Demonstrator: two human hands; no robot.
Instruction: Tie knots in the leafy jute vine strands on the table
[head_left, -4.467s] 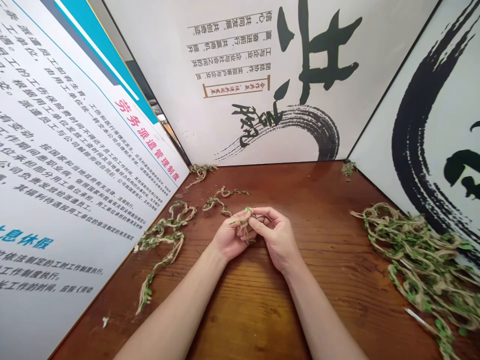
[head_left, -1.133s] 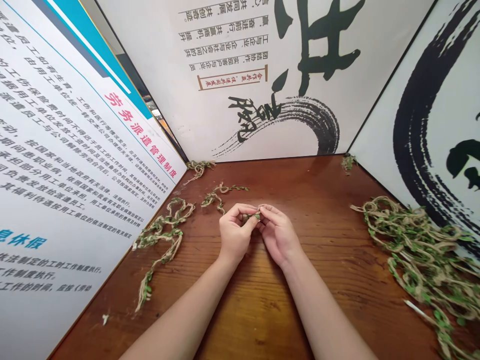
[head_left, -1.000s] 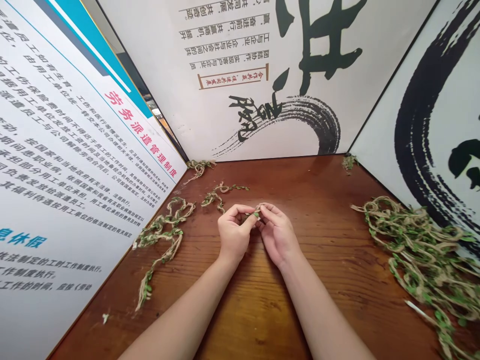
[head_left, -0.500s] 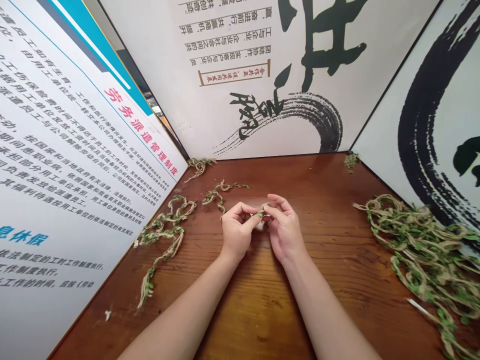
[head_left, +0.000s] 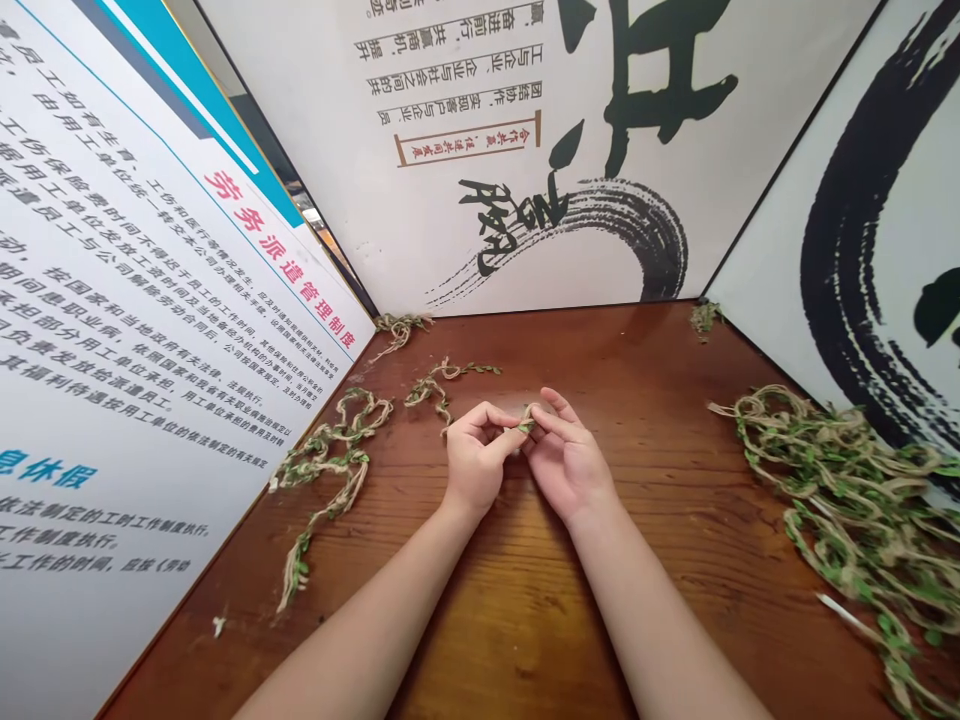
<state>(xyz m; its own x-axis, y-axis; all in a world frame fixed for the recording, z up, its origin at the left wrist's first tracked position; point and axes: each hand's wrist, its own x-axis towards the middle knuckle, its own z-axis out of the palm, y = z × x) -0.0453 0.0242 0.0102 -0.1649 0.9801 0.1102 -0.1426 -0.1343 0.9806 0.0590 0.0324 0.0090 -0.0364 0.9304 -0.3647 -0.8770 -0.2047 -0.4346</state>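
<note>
Item: left hand [head_left: 476,462], thumb and forefinger in a narrow pinch on a short leafy twine piece [head_left: 526,426]. Item: right hand [head_left: 570,465], fingertips reaching the same piece from the other side; whether they grip it cannot be told. The piece sits between the hands, over the wooden table [head_left: 525,620], its long axis hidden by the fingers. Nearest loose item: a leafy strand [head_left: 439,385], running sideways just beyond the left hand. Further left: a longer strand [head_left: 330,470]. Well right of the right hand: a tangled twine pile [head_left: 840,510], against a calligraphy panel [head_left: 892,330].
</note>
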